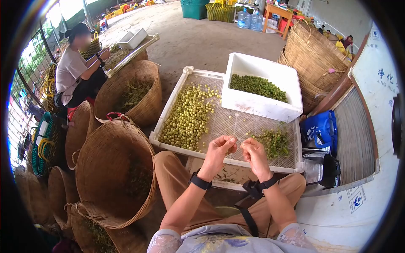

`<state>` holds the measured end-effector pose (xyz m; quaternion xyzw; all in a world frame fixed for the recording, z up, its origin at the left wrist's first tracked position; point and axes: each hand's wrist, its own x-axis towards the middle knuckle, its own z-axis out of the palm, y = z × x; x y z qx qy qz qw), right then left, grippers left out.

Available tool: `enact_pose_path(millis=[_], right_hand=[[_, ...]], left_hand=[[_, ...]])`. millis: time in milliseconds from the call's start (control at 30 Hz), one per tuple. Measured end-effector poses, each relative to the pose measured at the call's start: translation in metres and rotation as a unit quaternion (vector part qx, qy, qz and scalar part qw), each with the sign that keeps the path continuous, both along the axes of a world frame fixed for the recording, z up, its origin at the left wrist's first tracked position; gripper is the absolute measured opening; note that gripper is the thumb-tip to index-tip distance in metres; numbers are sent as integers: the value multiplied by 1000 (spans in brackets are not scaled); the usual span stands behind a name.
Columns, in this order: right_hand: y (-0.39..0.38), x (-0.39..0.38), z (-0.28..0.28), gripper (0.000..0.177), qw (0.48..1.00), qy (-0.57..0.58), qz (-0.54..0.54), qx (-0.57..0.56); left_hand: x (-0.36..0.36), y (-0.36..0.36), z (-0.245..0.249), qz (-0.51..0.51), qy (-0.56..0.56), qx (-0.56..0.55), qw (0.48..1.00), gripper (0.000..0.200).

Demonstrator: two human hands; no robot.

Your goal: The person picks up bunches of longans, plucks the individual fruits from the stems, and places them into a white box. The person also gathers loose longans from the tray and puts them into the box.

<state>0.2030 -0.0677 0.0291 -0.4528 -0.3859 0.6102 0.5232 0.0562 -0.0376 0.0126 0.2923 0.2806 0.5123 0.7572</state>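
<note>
My left hand point(219, 152) and my right hand point(255, 156) are raised above the near edge of a white mesh tray point(242, 130), a small gap between them. The fingers of both are pinched; whatever they hold, if anything, is too small to make out. Left of my hands, a heap of round yellow-green fruits point(183, 120) covers part of the mesh. Close to my right hand lies a bunch of green leafy sprigs point(273, 142). Across the tray's far right corner rests a white foam box point(261, 107) with darker green round fruits point(258, 87) inside.
Large wicker baskets point(114, 168) crowd the left, one holding green stems point(133, 93). Another person point(80, 63) sits at a second tray at the far left. Tall stacked baskets point(314, 55), a blue bag point(319, 130) and a black bag point(327, 168) stand on the right.
</note>
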Motion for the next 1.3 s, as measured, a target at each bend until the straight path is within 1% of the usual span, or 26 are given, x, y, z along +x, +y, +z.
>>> enact_pose_path(millis=[33,67,100,167,200,267,300,400,433,500,567,633,667,700,733,767,800,833,900,967,1033,1100,1167,1200,1233,1300], right_hand=[[2,2,1,9,1000,-1,-1,0],[4,3,2,10,990,-129,0,63],[5,4,3,10,959,-254,1,125],[7,7,2,11,948,-279,7,152],[9,9,3,11,936,-303,12,180],[9,12,12,12,926,-336,26,169],[7,12,17,13,917,-367,40,151],[5,11,20,13,913,-375,29,158],[4,11,20,13,910,-387,27,149],[1,10,13,13,913,-378,9,156],[5,8,7,13,914,-368,-11,171],[3,6,2,12,937,-294,-30,186],[2,7,1,12,937,-294,-31,187],[0,9,0,10,989,-110,-18,93],[-1,10,-1,8,997,79,-3,-3],[-2,10,-4,8,997,81,-3,-2],[-4,10,-9,8,990,137,-9,-26],[-6,10,-13,8,980,194,-14,-50],[-9,11,-15,10,976,211,-12,-57],[-18,11,-12,12,960,268,19,-84],[-25,6,-9,15,964,250,36,-85],[-27,-2,-9,18,968,231,53,-82],[-30,-12,-11,18,984,139,-12,-113],[-30,-14,-18,18,995,70,-12,-74],[-28,-18,-19,18,995,71,-13,-72],[-26,-25,-21,15,997,-66,-45,9]], left_hand=[[-1,0,-1,-18,35,41,998,12],[-1,-1,-2,-35,69,82,994,13],[0,-1,-1,-34,68,82,994,13],[1,-3,-1,-48,124,104,986,14],[2,-3,0,-47,123,105,986,14],[4,-2,2,-35,190,144,971,14],[5,-2,-1,-35,191,146,970,14],[8,-1,-1,13,357,263,896,13],[9,-1,2,14,357,264,896,13],[12,-4,3,70,380,322,864,13],[14,-4,3,69,383,319,864,13],[15,-6,-1,67,386,314,865,14],[16,-5,-2,21,253,201,946,14],[16,-3,-3,-24,110,80,990,14],[15,-2,-4,-22,111,83,990,14],[14,-2,-3,-47,25,28,998,14],[14,-4,-4,-72,-60,-29,995,13],[14,-4,-4,-73,-58,-28,995,13],[14,-5,-4,-54,-109,-83,989,13],[14,-5,1,-46,-118,-102,987,13],[15,-7,3,-37,-128,-119,984,12],[17,-7,2,-44,-157,-82,983,12],[21,-7,-6,-45,-164,-80,982,11],[24,-7,-9,-44,-173,-74,981,11],[26,-7,-11,-46,-172,-72,981,11],[28,-11,-5,-30,-138,-87,986,13]])
